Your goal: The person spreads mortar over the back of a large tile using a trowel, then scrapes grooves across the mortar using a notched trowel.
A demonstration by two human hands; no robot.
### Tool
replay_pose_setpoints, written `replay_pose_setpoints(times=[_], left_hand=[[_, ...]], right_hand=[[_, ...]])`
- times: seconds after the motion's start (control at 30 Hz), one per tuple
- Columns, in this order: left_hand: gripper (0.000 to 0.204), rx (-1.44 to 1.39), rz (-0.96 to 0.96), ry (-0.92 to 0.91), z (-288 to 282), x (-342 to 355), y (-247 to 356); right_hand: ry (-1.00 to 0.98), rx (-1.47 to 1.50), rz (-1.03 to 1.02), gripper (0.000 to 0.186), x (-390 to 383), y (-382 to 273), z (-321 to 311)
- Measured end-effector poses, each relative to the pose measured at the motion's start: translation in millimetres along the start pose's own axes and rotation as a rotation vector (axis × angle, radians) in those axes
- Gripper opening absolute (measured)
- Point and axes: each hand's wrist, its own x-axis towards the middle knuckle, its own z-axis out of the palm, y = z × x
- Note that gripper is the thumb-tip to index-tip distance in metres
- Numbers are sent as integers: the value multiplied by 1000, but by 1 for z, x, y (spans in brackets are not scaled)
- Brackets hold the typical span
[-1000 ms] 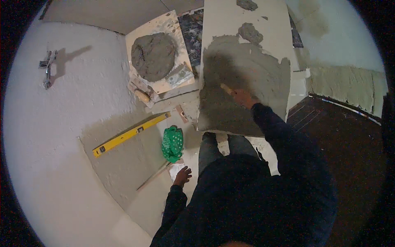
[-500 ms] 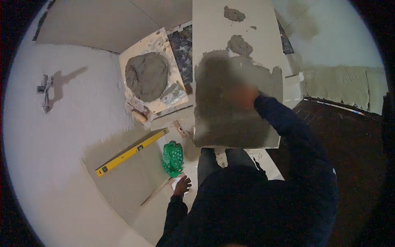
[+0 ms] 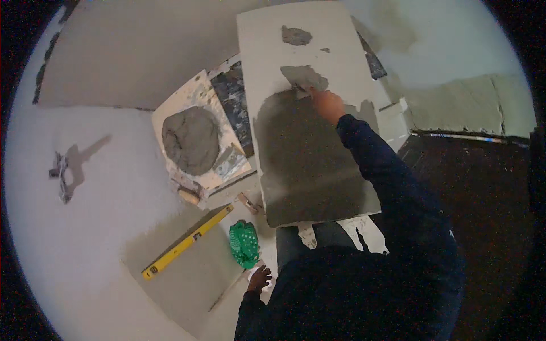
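The person wears a plain, dark navy-blue, long-sleeved cloth top (image 3: 352, 295), so deep in tone that it looks nearly black over the torso. Its right sleeve (image 3: 372, 156) shows bluer where light catches the forearm, with soft creases and a close-fitting cuff (image 3: 344, 120) that ends at the wrist. A tiny pale mark (image 3: 451, 233) shows near the top's right edge; it is too small to make out. The left sleeve (image 3: 250, 312) is the same dark navy and also reaches the wrist. Both the right hand (image 3: 330, 107) and left hand (image 3: 260, 279) are bare. Below are dark grey, straight-legged trousers (image 3: 331, 235).
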Motion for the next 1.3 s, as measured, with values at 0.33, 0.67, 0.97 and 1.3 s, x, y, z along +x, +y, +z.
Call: replay_pose_setpoints(times=[0.33,0.67,0.97,1.3], left_hand=[[41,1123,570,-155,-58,25,69],[43,1774,1059,-170,-154,89,30],[36,893,760,-282,-179,93,3],[45,1,-72,-213,-145,78,-14]], right_hand=[[-136,157,465,40,-32,87,16],[-101,352,958,39,-219,25,60],[30,1501,872,36,-91,-28,63],[-138,1184,818,31,69,-49,115]])
